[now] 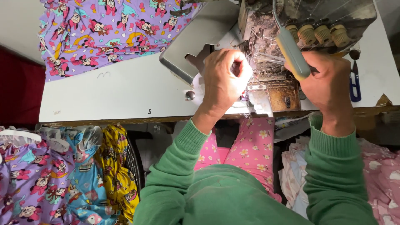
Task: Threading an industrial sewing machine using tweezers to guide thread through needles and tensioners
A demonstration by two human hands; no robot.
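Observation:
A worn, lint-covered overlock sewing machine [291, 25] stands at the back of a white table [112, 93]. My left hand [225, 81] hovers at the machine's needle area with its fingers curled and pinched together; a bit of white cloth [199, 89] shows beneath it. My right hand [329, 83] rests against the machine's right front, its fingers partly hidden behind a grey-green lamp head [291, 52] on a flexible stalk. What the right fingers grip is hidden. Both arms wear green sleeves.
Purple cartoon-print fabric [108, 29] lies at the table's back left. Blue thread snips [355, 85] sit at the right. Piles of printed garments [62, 175] fill the lower left, and pink and white cloth [383, 175] the lower right. My lap is in pink floral trousers [254, 146].

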